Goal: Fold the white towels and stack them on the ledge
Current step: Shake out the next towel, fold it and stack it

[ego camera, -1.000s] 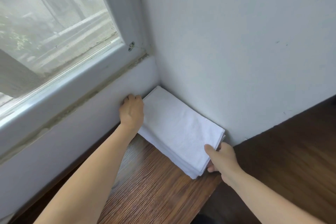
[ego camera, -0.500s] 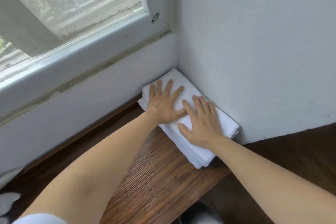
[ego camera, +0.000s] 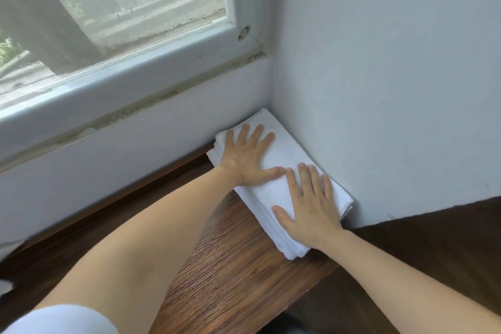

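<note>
Your left hand (ego camera: 245, 156) lies flat on the stack of white towels (ego camera: 282, 187), palm down, fingers straight and spread, with the thumb stretched out toward the right along the cloth. It covers the upper, far part of the stack, just right of the frame's centre. Your right hand (ego camera: 311, 206) is flat as well, fingers straight and close together, pointing up the frame, thumb splayed to the left; it presses on the lower, near part of the same stack. The tip of your left thumb sits just beside your right index finger; whether they touch cannot be told. Neither hand grips or pinches anything; both simply rest open on the top towel. The stack is folded into a long rectangle with several layered edges showing at its lower left side and at its near corner. It lies on the wooden ledge (ego camera: 230, 266), pushed into the corner where the white wall (ego camera: 379, 89) on the right of the frame meets the lower wall under the window (ego camera: 122, 8) in the upper left. Its long right edge runs along the wall on the right. Your bare forearms reach in from the bottom of the frame, and a white sleeve (ego camera: 59, 320) shows at the lower left.
</note>
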Demonstrator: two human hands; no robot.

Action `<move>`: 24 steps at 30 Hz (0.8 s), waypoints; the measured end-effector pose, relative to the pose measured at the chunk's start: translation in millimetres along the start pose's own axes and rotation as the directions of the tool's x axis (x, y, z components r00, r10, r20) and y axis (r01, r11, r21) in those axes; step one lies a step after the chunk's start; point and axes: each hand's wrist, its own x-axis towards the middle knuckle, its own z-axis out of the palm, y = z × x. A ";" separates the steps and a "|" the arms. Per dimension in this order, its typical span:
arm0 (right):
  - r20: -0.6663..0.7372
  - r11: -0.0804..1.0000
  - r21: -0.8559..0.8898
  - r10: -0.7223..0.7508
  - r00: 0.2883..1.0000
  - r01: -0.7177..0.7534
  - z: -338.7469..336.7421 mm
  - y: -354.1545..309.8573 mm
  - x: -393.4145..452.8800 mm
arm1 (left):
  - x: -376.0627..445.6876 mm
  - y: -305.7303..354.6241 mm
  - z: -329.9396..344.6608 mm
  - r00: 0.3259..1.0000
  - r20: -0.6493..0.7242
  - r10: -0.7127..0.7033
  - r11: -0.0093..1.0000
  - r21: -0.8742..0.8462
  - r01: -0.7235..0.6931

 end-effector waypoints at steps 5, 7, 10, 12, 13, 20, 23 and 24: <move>-0.059 0.998 0.057 0.018 0.998 -0.014 -42.6 -17.9 12.3 | -21.3 -2.5 -22.8 1.000 -0.001 0.004 1.000 0.011 -0.004; -0.107 0.994 0.107 -0.005 0.994 0.016 -64.6 -33.4 23.1 | -48.3 -10.0 -30.7 0.997 -0.082 0.004 1.000 0.007 -0.004; -0.119 0.982 0.164 -0.074 0.990 0.093 -98.2 -69.6 44.3 | -97.5 -32.2 -41.6 0.975 -0.224 -0.013 0.999 0.029 0.020; -0.126 0.973 0.171 -0.133 0.983 0.154 -118.4 -99.4 54.2 | -133.6 -50.8 -54.0 0.960 -0.268 -0.085 0.996 0.004 0.089; -0.139 0.966 0.177 -0.166 0.976 0.189 -127.1 -115.8 57.1 | -152.7 -60.3 -60.8 0.949 -0.289 -0.129 0.991 -0.010 0.132; -0.197 0.871 0.172 -0.427 0.882 0.460 -163.5 -260.2 35.4 | -311.4 -130.1 -73.8 0.805 -0.373 -0.462 0.881 -0.090 0.464; -0.212 0.801 0.157 -0.544 0.812 0.578 -170.2 -325.2 10.4 | -381.7 -155.6 -63.0 0.712 -0.369 -0.598 0.792 -0.134 0.596; -0.214 0.777 0.148 -0.579 0.787 0.612 -171.8 -346.3 0.6 | -404.8 -163.6 -57.6 0.681 -0.357 -0.640 0.759 -0.151 0.634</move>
